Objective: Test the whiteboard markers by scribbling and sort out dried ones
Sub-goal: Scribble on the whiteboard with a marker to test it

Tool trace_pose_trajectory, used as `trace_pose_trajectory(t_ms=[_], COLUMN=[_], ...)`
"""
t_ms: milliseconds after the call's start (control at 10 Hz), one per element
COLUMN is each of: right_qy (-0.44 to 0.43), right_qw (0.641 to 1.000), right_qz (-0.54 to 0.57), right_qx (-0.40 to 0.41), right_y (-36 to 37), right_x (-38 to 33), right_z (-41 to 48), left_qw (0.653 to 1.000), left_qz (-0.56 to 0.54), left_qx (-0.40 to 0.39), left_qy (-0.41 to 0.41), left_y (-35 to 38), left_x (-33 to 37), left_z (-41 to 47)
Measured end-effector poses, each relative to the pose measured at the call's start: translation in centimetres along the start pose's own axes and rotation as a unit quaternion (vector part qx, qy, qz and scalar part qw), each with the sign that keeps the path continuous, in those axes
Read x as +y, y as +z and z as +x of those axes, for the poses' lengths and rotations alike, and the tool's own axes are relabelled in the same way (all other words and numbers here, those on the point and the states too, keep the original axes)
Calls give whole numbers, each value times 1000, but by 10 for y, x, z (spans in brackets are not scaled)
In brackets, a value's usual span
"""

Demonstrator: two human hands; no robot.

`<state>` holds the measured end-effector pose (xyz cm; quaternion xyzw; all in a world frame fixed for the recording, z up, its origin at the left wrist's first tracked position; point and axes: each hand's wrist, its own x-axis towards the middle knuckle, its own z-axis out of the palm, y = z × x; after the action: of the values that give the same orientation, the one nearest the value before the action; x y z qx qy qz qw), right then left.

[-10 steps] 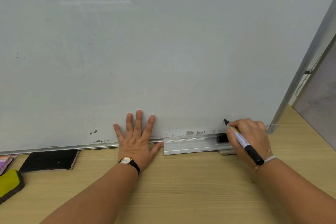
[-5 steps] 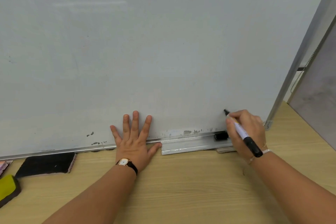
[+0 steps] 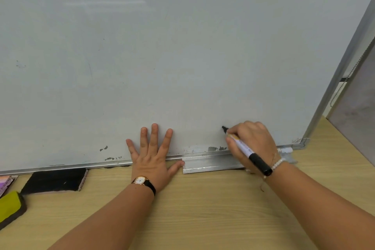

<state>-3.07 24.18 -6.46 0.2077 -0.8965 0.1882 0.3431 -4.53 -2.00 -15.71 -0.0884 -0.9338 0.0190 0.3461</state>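
A large whiteboard (image 3: 162,57) leans upright on a wooden table (image 3: 203,209). My right hand (image 3: 249,142) grips a white marker (image 3: 245,149) with a black rear end, its black tip touching the board low on the right. No fresh ink line shows at the tip. My left hand (image 3: 152,156) presses flat with spread fingers against the board's lower edge, a watch on its wrist. Another white marker (image 3: 286,150) lies partly hidden on the metal tray (image 3: 211,163) behind my right hand.
A black eraser (image 3: 54,180) lies under the board's bottom edge at the left. A yellow-and-black eraser (image 3: 11,207) and a purple item (image 3: 5,182) sit at the far left. Old black smudges (image 3: 217,148) mark the board's lower strip. A grey partition (image 3: 357,128) stands at the right.
My right hand has shifted slightly up the board with the marker tip staying on the surface. My left hand has stayed pressed in place.
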Motion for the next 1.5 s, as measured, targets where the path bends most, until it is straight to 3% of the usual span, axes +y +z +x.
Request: trace_pose_trajectory(t_ms=[100,200,300,500,600,700,800,900,1000,1100,1200,1300,1500], right_qy=[100,89,4,101,1,-41,61,18,-93,-5,39,-92,98], right_qw=[979,971,990,927,981,987,958,985,991,998,997,991,989], right_qz=[108,171,119,285,179,154,253,161,60,70,69,15,78], right_qx=[142,140,76,224,68,10,125,59,-76,-5,-11,-94,77], right_y=[-7,-13,-18,-23,-12,-4,0,15,32,24,23,34,16], right_x=[-11,-28,-41,-49,-56,-54,-44,-34,-21,-10,-7,-3,3], right_z=[25,46,63,98,87,76,66,42,17,14,5,-12,-7], left_qw=[1000,1000,1000,1000,1000,1000,1000,1000,1000,1000,1000,1000,1000], left_qz=[1,5,6,7,6,10,12,7,5,5,5,4,6], left_qx=[0,2,5,5,6,7,7,7,10,11,7,6,3], left_qy=[-1,0,0,-2,-1,-2,-2,-3,-2,-1,0,-2,-2], left_y=[0,-1,-1,0,0,0,1,1,1,1,1,1,0], left_x=[0,0,0,0,0,0,0,0,0,0,0,0,0], left_z=[0,0,0,0,0,0,0,0,0,0,0,-1,-1])
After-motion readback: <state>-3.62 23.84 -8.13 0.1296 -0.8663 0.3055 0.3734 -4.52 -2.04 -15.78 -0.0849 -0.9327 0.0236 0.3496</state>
